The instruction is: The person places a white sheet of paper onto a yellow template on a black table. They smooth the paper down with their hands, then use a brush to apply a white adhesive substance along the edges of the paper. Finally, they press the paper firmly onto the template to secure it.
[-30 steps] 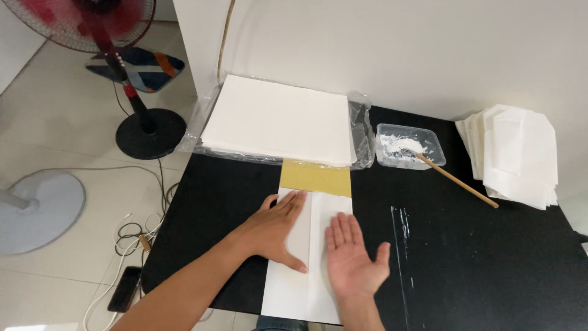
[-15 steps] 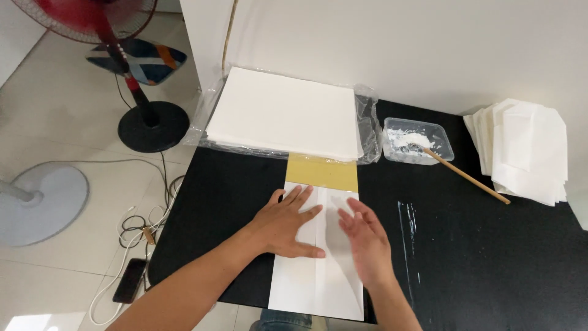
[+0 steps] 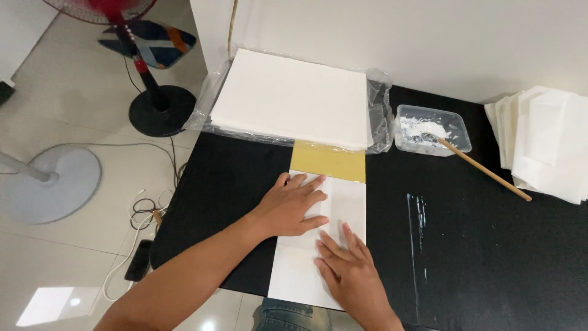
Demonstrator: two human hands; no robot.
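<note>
White folded paper sheet (image 3: 318,245) lies lengthwise on the black worktop (image 3: 490,245), running away from the person. Left hand (image 3: 293,205) presses flat, fingers spread, on its middle; right hand (image 3: 349,270) lies flat nearer its lower end.

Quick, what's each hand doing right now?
Left hand: open, flat, pressing the folded white paper.
Right hand: open, flat on the same paper.
</note>
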